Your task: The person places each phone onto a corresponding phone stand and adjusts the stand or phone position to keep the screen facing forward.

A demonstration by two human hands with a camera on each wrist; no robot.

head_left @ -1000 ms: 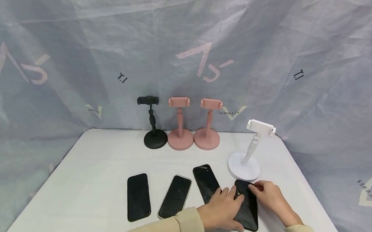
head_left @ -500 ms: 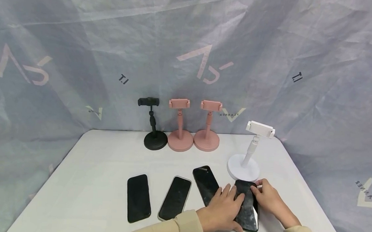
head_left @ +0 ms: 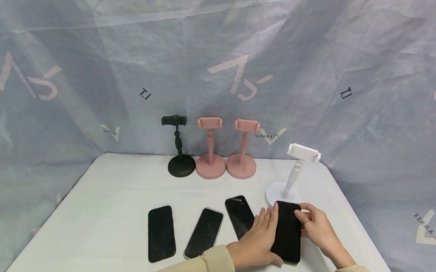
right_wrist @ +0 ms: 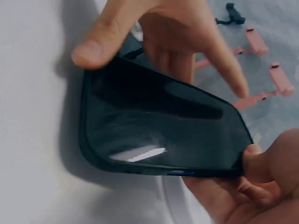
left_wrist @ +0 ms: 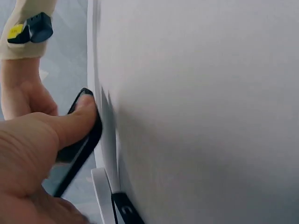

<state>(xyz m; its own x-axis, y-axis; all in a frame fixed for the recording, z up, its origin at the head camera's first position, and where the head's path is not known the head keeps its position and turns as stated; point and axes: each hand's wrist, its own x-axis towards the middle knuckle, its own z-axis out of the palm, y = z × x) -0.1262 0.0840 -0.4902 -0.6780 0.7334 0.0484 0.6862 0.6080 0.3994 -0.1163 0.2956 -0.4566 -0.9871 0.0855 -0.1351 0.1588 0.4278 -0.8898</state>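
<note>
A black smartphone is raised off the white table, its dark screen facing up towards the head camera. My right hand grips its upper right edge, thumb on the front and fingers behind. Along the phone's left side lies my left hand, fingers straight; in the left wrist view its thumb touches the phone's rim. The right wrist view shows the phone's glossy screen with a light reflection. Just behind the phone stands a white phone stand, its round base partly covered.
Three more phones lie flat: a black one, a light-edged one and another black one partly under my left hand. At the back stand a black phone stand and two pink stands before a grey cloth.
The right hand has lifted the phone's upper end from the table and the phone has come up towards the white stand. The left hand's fingers have straightened along its side.
</note>
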